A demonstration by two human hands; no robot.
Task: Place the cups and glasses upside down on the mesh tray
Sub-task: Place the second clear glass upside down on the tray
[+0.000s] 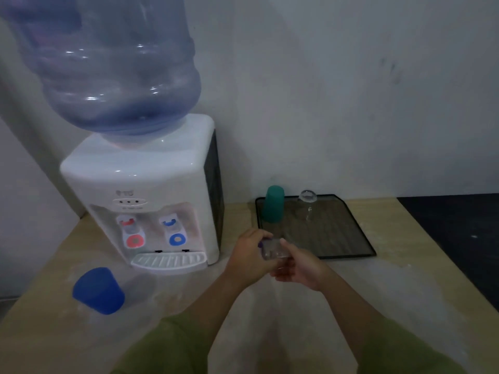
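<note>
Left hand (251, 256) and right hand (299, 269) are close together, both gripping one clear glass (274, 248) between them, above the tabletop (405, 279). Glass orientation: cannot tell, blurred. Tray (337, 236) lies just beyond the hands. At its far edge stands a green cup (274, 203), base up, with a second glass (307, 202) near it. Blue cup (98, 290) sits on the tabletop well left of the left hand, in front of the dispenser (140, 190).
</note>
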